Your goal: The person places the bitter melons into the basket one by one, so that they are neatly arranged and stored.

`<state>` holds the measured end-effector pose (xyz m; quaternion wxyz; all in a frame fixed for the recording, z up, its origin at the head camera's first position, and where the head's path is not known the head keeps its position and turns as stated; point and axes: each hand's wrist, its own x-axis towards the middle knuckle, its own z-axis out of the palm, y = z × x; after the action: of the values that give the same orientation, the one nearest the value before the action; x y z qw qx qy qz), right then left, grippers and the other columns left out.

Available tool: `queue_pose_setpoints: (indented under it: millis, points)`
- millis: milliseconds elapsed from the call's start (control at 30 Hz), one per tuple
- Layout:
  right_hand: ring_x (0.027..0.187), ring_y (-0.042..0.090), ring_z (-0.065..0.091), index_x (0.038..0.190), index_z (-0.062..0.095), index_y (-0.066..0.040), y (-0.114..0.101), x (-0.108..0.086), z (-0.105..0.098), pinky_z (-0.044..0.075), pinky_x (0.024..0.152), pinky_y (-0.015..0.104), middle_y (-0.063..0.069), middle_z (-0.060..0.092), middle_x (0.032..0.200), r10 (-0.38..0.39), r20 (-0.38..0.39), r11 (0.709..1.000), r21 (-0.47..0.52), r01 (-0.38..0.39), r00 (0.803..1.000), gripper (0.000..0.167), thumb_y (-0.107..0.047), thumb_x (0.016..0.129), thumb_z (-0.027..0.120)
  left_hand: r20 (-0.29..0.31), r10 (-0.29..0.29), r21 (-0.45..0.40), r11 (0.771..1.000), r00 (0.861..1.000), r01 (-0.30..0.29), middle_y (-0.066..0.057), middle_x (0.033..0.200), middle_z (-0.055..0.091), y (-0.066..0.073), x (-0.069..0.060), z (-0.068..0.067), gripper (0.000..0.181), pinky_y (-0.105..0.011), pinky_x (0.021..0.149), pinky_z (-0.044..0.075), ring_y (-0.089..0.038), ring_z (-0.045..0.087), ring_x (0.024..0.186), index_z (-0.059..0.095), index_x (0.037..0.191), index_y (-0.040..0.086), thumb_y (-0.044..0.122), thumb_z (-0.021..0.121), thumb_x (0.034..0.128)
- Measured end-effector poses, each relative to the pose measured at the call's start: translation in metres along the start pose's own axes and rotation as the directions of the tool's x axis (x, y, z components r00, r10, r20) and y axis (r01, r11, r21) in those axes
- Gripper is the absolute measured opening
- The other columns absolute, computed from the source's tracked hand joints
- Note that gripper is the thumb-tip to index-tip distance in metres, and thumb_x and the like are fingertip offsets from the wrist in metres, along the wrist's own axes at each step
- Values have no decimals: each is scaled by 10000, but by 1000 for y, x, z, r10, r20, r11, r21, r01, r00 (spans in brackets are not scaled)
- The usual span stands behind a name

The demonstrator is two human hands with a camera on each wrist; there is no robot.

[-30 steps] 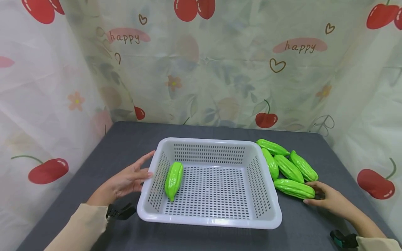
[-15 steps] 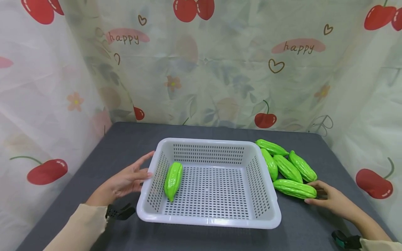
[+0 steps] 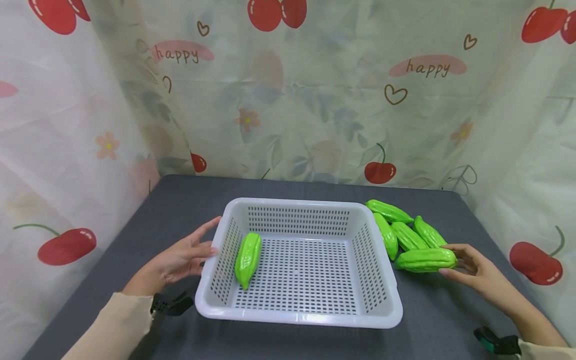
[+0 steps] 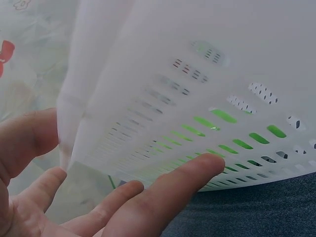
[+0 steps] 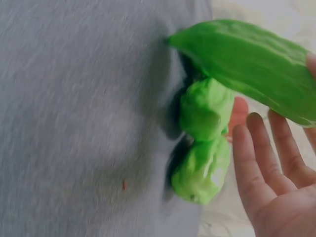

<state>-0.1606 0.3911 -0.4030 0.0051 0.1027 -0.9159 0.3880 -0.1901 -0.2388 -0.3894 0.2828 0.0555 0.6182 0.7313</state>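
A white plastic basket (image 3: 299, 318) with slotted walls sits mid-table, one bitter melon (image 3: 248, 260) lying at its left inside. My left hand (image 3: 182, 261) touches the outside of the basket's left wall, fingers fairly straight; in the left wrist view a fingertip (image 4: 210, 164) meets the slotted wall. Right of the basket, my right hand (image 3: 479, 272) pinches a bright green bitter melon (image 3: 425, 260) by its right end. In the right wrist view this held melon (image 5: 247, 64) appears raised above the others. Several more bitter melons (image 3: 389, 211) lie behind it.
A dark grey cloth covers the table (image 3: 306, 345). Printed curtains (image 3: 315, 125) with cherries and hearts hang around its back and sides. The loose melons lie close against the basket's right wall.
My right hand has taken hold of the front bitter melon, shifted it slightly right and raised it a little. The left hand and basket have stayed in place.
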Motion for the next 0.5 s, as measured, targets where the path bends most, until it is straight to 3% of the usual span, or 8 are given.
queue_pose_setpoints:
  millis: [100, 233, 300, 400, 433, 500]
  points:
    - [997, -162, 530, 1386, 396, -28, -5, 2, 2, 531, 740, 157, -266, 455, 1172, 5, -2, 997, 78, -5, 1000, 531, -177, 938, 639, -3, 2, 1, 1000, 1000, -2, -178, 1531, 321, 0, -1, 0, 904, -641, 888, 475, -399, 582, 1187, -11, 1543, 374, 48, 585, 945]
    - [1004, -105, 594, 1414, 392, -99, -10, 4, 4, 552, 753, 180, -221, 499, 1190, 16, -3, 971, 239, -14, 1000, 495, -127, 962, 592, -8, -1, 1, 1000, 1000, 1, -185, 1544, 293, -1, -1, 1, 890, -642, 888, 475, -401, 576, 1194, 17, 1537, 398, 60, 590, 945]
    - [1033, -94, 594, 1405, 407, -128, -12, 6, 3, 557, 778, 178, -184, 510, 1216, 7, 4, 924, 381, -8, 1000, 467, -76, 969, 565, -9, -1, 4, 1000, 1000, 1, -189, 1548, 283, -1, 0, 1, 889, -642, 888, 476, -402, 576, 1194, 24, 1535, 404, 61, 592, 944]
    - [1067, -79, 582, 1375, 439, -173, -17, 9, 2, 555, 807, 177, -142, 497, 1261, -7, 13, 815, 580, -2, 1000, 436, -15, 977, 520, -10, -1, 2, 1000, 1000, 1, -190, 1550, 279, -1, 0, 1, 890, -643, 886, 477, -404, 577, 1192, 25, 1535, 405, 56, 591, 943]
    - [1074, -67, 582, 1367, 447, -179, -19, 10, 1, 554, 816, 181, -131, 494, 1274, -14, 14, 775, 632, 2, 1000, 432, 2, 979, 504, -11, 0, 3, 1000, 1000, 0, -190, 1549, 281, 0, -1, 1, 891, -642, 886, 477, -404, 578, 1189, 25, 1535, 405, 55, 591, 943]
    - [1082, -38, 587, 1365, 451, -177, -23, 13, -1, 554, 833, 198, -118, 496, 1287, -47, 9, 728, 685, 28, 999, 432, 27, 985, 470, -11, 0, 1, 1000, 1000, 0, -188, 1548, 284, 0, -1, 2, 891, -642, 886, 476, -407, 576, 1190, 23, 1535, 403, 52, 590, 943]
